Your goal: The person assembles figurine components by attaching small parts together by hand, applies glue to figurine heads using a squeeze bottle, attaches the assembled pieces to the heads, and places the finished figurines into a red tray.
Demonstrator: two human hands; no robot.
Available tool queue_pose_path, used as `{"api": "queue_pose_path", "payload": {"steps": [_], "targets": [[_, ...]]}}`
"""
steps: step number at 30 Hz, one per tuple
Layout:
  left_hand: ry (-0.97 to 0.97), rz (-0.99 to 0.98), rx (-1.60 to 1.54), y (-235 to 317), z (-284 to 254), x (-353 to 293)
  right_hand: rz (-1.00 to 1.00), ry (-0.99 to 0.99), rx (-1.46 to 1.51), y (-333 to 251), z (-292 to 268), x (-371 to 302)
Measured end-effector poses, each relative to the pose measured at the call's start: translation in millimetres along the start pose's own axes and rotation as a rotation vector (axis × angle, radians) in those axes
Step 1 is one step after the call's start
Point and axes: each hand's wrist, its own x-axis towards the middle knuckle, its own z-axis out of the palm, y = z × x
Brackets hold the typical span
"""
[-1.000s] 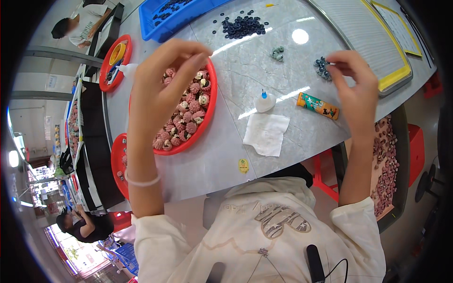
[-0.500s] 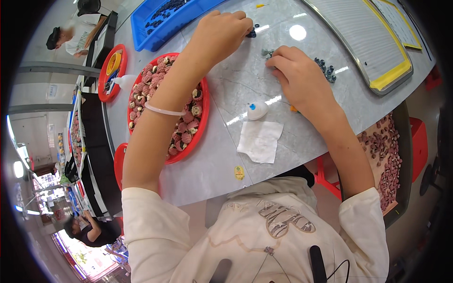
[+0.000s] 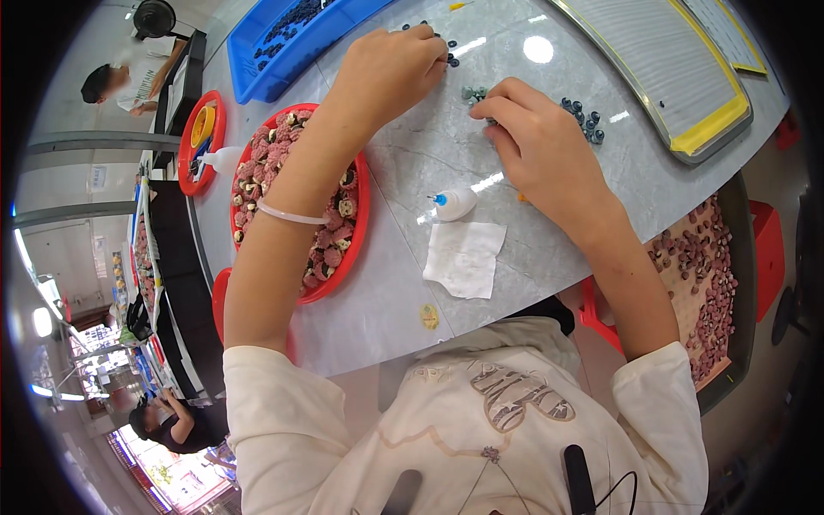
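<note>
My left hand point(image 3: 396, 70) is above the grey table with its fingers curled together, beside small dark-blue round pieces point(image 3: 453, 60). Its fingertips are partly hidden, and I cannot make out what they pinch. My right hand point(image 3: 549, 142) hovers over a little cluster of grey-green pieces point(image 3: 474, 93), thumb and index finger apart. To the right of that hand lies a group of shiny dark-blue round pieces point(image 3: 585, 118). Nearer to me, a small white squeeze bottle point(image 3: 457, 203) with a blue tip lies on its side, just beyond a white cloth or tissue point(image 3: 465, 259).
A red tray point(image 3: 364, 197) of pink, white and dark pieces sits under my left forearm. Beyond it stands a blue bin point(image 3: 249, 73) with dark pieces. A yellow-edged ribbed tray point(image 3: 705, 142) lies at far right. Two other people are at left.
My left hand has shifted slightly left and nearer to me, uncovering more dark pieces. On my right hand, thumb and index finger have spread apart. The whole view has shifted a little.
</note>
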Motion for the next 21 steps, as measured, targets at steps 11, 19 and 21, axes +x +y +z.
{"api": "queue_pose_path", "payload": {"steps": [11,19,21], "targets": [[-0.002,-0.068,0.034,-1,7,-4,-0.008,0.043,0.096,0,-1,-1],[0.148,-0.073,-0.139,-6,2,-16,0.004,0.07,0.104,-1,-1,-1],[0.143,-0.052,-0.155,-6,2,-18,-0.004,0.073,0.088,0,-1,-1]]}}
